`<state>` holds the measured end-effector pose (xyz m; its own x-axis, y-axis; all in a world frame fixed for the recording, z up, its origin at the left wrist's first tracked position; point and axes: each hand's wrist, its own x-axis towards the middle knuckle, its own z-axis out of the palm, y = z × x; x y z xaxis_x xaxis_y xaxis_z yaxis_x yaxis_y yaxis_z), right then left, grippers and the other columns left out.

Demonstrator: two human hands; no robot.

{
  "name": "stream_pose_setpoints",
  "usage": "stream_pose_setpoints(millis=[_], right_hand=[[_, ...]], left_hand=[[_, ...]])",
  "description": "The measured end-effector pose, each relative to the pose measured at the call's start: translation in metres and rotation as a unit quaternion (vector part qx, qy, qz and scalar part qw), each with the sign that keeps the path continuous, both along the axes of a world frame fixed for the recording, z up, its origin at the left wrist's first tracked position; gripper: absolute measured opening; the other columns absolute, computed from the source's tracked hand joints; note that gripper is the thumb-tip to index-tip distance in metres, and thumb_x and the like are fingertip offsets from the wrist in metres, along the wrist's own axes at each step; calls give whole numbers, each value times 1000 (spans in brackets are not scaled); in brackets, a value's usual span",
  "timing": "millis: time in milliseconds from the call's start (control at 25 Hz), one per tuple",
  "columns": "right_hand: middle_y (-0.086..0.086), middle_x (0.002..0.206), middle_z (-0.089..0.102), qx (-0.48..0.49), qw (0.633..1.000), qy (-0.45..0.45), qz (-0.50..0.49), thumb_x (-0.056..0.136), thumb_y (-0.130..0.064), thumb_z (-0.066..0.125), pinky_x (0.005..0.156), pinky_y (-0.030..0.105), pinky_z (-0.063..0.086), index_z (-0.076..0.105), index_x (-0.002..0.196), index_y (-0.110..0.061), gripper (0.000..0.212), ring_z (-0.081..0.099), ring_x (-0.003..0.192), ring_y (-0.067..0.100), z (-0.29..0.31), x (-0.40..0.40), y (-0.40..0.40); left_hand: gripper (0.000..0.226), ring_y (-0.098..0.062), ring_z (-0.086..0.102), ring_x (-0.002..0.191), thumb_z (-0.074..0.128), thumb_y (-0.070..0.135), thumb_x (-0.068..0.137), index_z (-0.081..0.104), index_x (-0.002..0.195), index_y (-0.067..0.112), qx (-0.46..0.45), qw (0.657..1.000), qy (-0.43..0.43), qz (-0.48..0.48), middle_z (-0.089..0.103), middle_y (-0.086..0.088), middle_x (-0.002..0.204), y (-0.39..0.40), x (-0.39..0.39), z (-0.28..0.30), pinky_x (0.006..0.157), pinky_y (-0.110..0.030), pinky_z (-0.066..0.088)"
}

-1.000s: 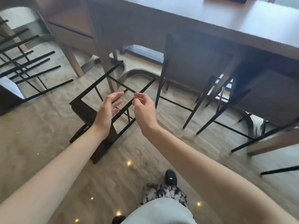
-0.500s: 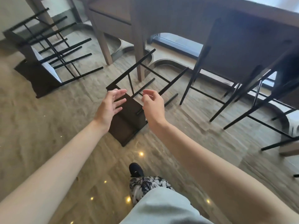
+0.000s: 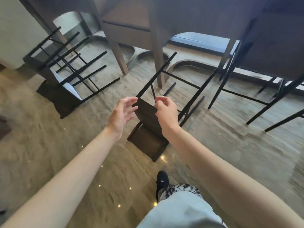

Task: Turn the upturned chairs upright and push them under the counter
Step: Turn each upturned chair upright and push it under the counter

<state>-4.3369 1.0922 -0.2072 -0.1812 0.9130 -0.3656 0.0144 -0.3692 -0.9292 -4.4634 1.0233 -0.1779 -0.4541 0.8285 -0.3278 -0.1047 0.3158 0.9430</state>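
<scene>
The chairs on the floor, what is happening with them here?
A person is reaching with both arms toward the near chair, which lies tipped over on the floor in front of the counter. The left hand and right hand are open above its seat and grip nothing yet. A second chair lies tipped at the left. Other chairs already stand under the counter.

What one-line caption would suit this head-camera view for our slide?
Both hands, left and right, reach open toward an overturned chair on the floor; two more lie beyond.
</scene>
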Motion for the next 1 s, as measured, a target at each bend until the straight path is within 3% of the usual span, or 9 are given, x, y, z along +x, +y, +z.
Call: stream_pose_setpoints(millis=[240,480,680,880,1000], right_hand=[[-8,104,64,-14,999,-7,-42,97,-16,47,99,39,50,63,97,-30,21,60,106,10,-2,-56,47],[-9,101,65,-55,987,-39,-143,97,-15,45,98,39,51,66,100,-25,23,61,103,11,-27,-75,72],[-10,98,65,-74,972,-47,-219,97,-17,48,93,36,52,65,93,-28,21,62,100,12,-53,-125,67],[-6,94,66,-84,943,-41,-320,95,-17,48,78,27,51,64,91,-28,20,63,96,14,-73,-201,50],[-5,94,67,-98,929,-69,-349,94,-14,50,81,31,51,64,88,-28,21,63,95,14,-79,-235,30]], left_hand=[[39,-16,63,118,35,41,101,69,112,25,-28,999,-33,-22,65,2,130,60,-74,-5,102,-39,45],[39,-17,63,118,36,39,102,67,119,21,-66,992,-58,-91,65,2,129,103,-107,-33,105,-41,45],[39,-18,63,117,38,39,102,67,119,20,-73,983,-60,-157,66,2,128,124,-158,-51,102,-40,46],[37,-16,64,115,41,40,101,68,117,21,-108,962,-58,-244,67,2,128,138,-256,-80,102,-40,46],[35,-16,64,115,42,39,99,69,114,22,-153,949,-49,-271,66,0,129,138,-308,-101,104,-42,45]])
